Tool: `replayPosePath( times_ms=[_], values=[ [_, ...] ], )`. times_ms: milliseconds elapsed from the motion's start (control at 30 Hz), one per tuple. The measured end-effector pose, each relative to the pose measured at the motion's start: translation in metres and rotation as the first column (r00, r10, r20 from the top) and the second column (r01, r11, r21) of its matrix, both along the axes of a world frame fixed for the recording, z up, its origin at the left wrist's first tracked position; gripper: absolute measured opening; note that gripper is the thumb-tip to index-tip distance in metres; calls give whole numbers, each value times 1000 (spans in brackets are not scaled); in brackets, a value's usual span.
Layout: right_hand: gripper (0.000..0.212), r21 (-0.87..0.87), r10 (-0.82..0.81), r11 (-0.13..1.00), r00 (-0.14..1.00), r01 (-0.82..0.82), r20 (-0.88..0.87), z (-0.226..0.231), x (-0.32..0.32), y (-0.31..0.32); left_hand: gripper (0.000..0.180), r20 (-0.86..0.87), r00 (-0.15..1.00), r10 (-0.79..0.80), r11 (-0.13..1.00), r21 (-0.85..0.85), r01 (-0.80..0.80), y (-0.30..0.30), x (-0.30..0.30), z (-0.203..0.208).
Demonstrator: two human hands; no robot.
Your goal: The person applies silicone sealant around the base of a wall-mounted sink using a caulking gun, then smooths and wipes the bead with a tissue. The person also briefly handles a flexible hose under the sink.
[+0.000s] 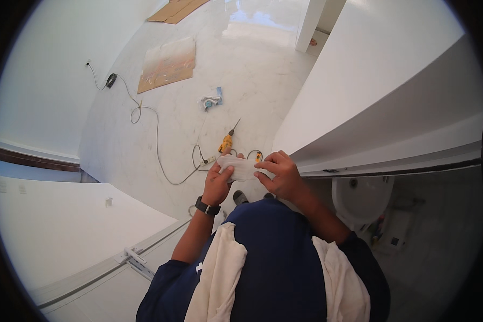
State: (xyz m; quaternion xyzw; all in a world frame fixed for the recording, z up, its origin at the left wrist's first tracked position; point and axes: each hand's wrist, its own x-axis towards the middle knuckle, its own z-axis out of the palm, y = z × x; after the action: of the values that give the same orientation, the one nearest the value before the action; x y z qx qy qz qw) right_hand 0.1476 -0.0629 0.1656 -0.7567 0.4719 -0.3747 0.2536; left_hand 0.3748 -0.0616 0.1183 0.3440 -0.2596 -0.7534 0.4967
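In front of my body I hold a whitish, crumpled thing like a thin plastic bag (238, 167). My left hand (216, 183), with a dark watch on the wrist, supports it from the left, thumb across the top. At its right end my right hand (282, 176) pinches the edge between thumb and fingers. What lies inside the bag, if anything, I cannot make out. Just beyond my hands, a yellow power drill (226, 143) with a long bit lies on the floor. A small orange-and-black tool (258, 156) is close to my right fingers, partly hidden.
A power strip (209, 160) and a looping grey cable (157, 145) cross the pale floor. Farther off lie a small plastic-wrapped item (210, 101) and cardboard sheets (169, 64). A white door (359, 80) stands at right, with a washbasin (361, 196) below it. A door handle (131, 255) is at lower left.
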Motion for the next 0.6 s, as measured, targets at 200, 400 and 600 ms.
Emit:
replayPosePath(
  times_ms=[200, 400, 600],
  values=[
    [36, 679, -84, 734, 994, 11, 74, -13, 1, 7, 61, -71, 995, 77, 995, -60, -81, -3, -16, 22],
    [60, 826, -441, 428, 713, -367, 545, -13, 12, 8, 54, -213, 971, 105, 983, 168, -69, -9, -24, 28],
    [52, 810, -495, 499, 666, -308, 558, -22, 30, 3, 56, -255, 951, 176, 984, 84, -159, 2, -34, 23]
  ],
)
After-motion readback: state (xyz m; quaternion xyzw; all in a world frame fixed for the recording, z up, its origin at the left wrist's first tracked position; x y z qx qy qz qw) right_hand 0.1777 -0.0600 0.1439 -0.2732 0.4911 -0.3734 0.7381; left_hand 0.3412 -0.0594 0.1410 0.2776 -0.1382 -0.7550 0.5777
